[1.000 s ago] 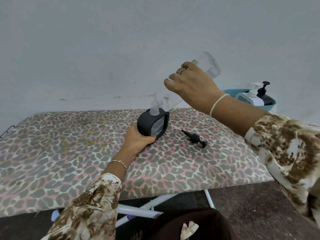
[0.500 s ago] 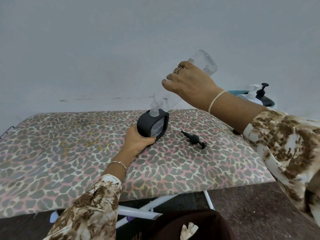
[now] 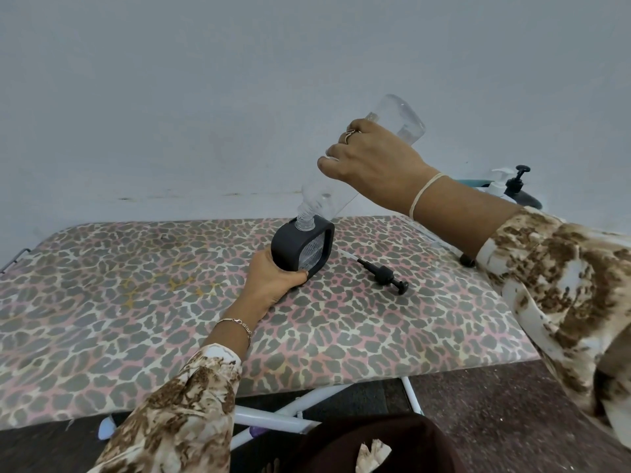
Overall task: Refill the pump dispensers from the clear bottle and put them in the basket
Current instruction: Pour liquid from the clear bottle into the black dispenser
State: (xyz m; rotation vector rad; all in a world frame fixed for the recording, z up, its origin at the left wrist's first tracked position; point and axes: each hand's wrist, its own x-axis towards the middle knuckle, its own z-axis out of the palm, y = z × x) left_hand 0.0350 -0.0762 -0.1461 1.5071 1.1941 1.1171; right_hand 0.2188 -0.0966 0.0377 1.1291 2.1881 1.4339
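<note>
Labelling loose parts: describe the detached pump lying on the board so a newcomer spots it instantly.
Start at the leopard-print padded board. Just right of the black rounded-square dispenser that the left hand holds lies a black plastic pump head with a thin white tube. Unlike the white pump and black pump far right, it lies flat, attached to nothing.

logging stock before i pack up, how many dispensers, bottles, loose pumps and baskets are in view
pump dispensers: 3 (square black dispenser, white dispenser, second black dispenser)
clear bottle: 1
loose pump: 1
basket: 1
total: 6
</note>
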